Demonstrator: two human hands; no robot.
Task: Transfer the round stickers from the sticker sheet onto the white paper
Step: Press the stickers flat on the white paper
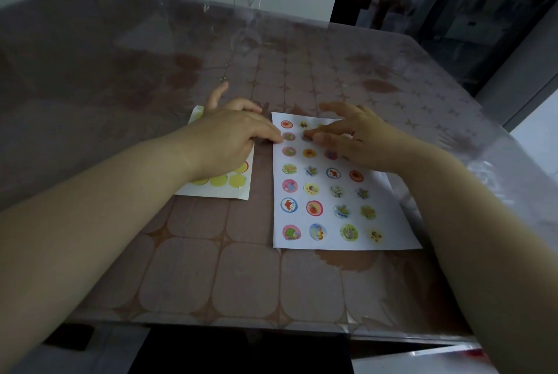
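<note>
Two sheets are lying side by side on the table [211, 268] — the sheet [217, 184] at 9 o'clock, mostly bare yellow rounds, and the paper [389, 222] at 3 o'clock, already carrying rows of stickers [314, 208]. We are resting our left hand [229, 135] flat on the sheet, fingers loose and reaching the paper's edge. Our right hand [353, 138] is pressing down at the paper's 12 o'clock end, fingers spread; whether a sticker is under them, we cannot tell. Risk, we judge — lifting early could leave it curling or crooked.
</note>
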